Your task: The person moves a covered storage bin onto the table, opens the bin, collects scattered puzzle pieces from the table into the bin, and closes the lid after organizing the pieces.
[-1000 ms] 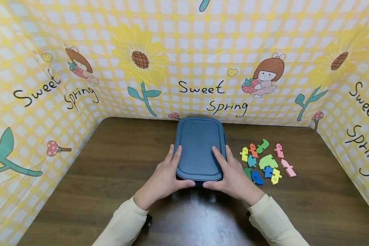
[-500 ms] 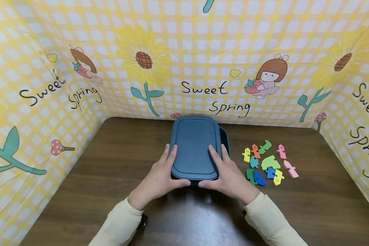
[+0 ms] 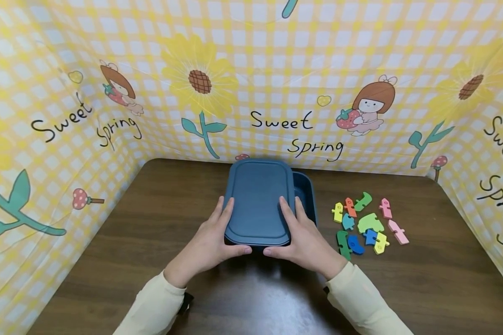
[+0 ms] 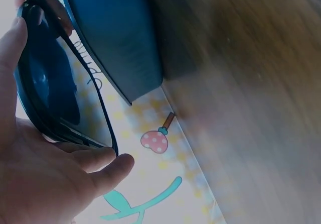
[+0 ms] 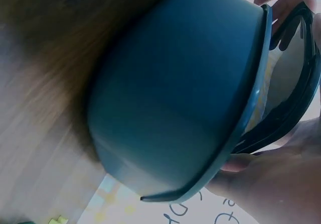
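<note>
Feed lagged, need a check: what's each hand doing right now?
Left hand: grips the blue lid at its left edge.
Right hand: grips the same lid at its right edge.

Bare table (image 3: 151, 260) lies open from six to nine o'clock; puzzle pieces (image 3: 366, 223) crowd three o'clock.

Both arms wear long sleeves of a pale cream, soft-looking fabric, plain and without print or visible seams. The left sleeve (image 3: 151, 309) and the right sleeve (image 3: 362, 302) each end at the wrist in a snug cuff. Below each cuff a small dark object peeks out, the one at the left wrist (image 3: 186, 302) probably a strap or mount, though too little shows to be sure. The left hand (image 3: 205, 246) and the right hand (image 3: 306, 244) are bare, with no rings and short, unpainted nails.
</note>
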`<move>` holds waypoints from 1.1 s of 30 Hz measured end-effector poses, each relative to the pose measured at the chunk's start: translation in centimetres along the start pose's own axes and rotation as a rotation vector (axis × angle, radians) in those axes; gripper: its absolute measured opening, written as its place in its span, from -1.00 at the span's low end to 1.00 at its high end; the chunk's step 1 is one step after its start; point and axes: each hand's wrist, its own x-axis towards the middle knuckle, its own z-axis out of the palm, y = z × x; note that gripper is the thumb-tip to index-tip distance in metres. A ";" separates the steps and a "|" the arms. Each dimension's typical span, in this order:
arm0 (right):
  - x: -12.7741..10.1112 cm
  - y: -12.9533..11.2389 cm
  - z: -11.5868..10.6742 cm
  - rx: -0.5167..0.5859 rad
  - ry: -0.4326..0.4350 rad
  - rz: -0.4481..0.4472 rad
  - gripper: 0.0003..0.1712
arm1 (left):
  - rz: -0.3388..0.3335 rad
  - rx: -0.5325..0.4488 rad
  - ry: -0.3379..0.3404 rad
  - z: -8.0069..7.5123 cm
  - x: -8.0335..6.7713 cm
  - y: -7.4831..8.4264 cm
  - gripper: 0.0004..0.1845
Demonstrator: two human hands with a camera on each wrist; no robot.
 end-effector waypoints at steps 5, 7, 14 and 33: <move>0.3 -1.0 0.3 0.024 0.007 0.001 0.40 | 0.006 -0.011 0.014 -0.6 -0.5 -0.5 0.27; 0.4 -1.4 0.6 0.028 0.009 0.005 0.39 | 0.009 -0.013 0.013 -1.0 -0.8 -0.7 0.28; 1.0 -2.9 1.6 0.024 0.005 0.007 0.39 | 0.027 0.003 0.021 -2.5 -1.8 -2.0 0.29; 2.5 -7.6 4.3 0.014 0.019 -0.038 0.37 | 0.024 -0.040 -0.021 -6.5 -4.2 -5.8 0.27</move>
